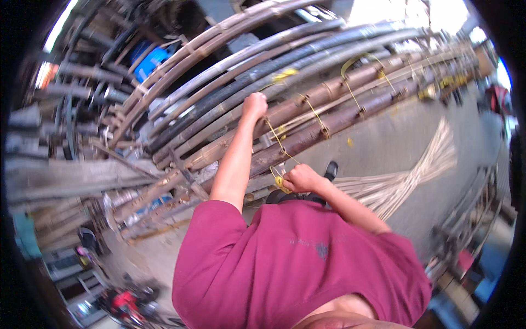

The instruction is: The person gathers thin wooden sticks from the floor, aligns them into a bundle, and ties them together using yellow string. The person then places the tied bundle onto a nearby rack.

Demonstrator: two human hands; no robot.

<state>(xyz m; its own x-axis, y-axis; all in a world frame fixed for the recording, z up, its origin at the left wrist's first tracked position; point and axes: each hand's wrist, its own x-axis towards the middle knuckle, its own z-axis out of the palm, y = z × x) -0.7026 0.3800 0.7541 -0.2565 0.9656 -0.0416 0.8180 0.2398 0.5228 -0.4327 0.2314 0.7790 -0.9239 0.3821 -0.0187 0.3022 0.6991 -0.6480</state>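
Observation:
My left hand (255, 104) is closed in a fist on a yellow cord (276, 137), held up against a long bundle of bamboo poles (329, 93). The cord runs taut down to my right hand (300, 178), which grips its lower end with a small coil of it. Several other yellow ties wrap the poles farther right. My maroon shirt fills the lower middle of the view.
A fan of thin pale bamboo strips (405, 175) lies on the grey concrete ground (394, 137) to the right. More poles and timber (60, 175) are stacked at left. A red motorbike (123, 304) stands at lower left. A dark shoe (330, 170) shows near my right hand.

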